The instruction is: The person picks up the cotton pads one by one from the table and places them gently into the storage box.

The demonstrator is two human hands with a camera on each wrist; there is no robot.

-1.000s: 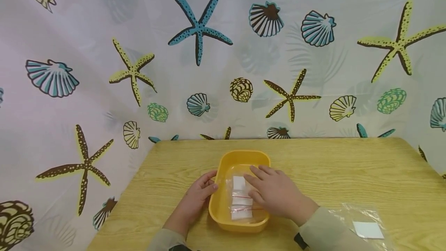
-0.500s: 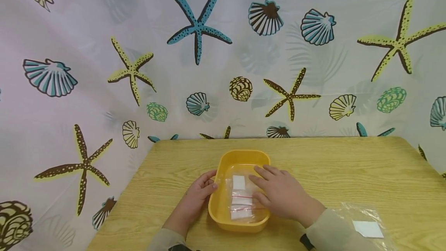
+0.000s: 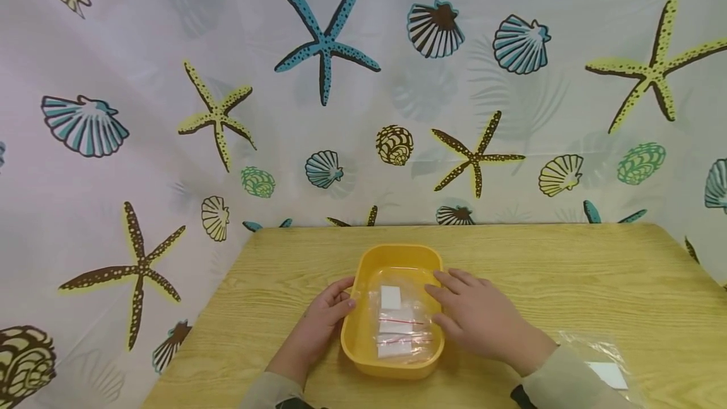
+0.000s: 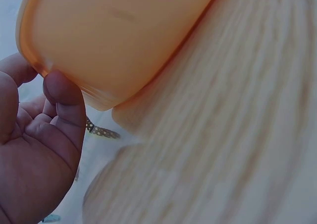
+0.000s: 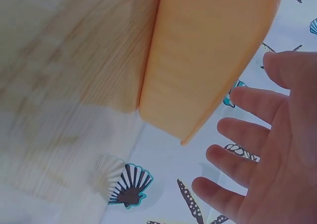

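Beyond a table [image 3: 539, 270] hangs a patterned curtain [image 3: 363, 87]; on the table stands a tray [image 3: 397, 255] with bags [image 3: 396, 326] inside; the left hand [image 3: 325, 314] clamps the tray's left rim; the right hand [image 3: 481, 315], fingers apart, is at the right rim, right of the bags, contact unclear; another bag [image 3: 605, 370] lies near right.

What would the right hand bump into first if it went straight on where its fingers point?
Likely the right rim of the yellow plastic tray, which the right hand overlaps in the head view. The hand's height is unclear, so it might instead pass over the clear zip bags.
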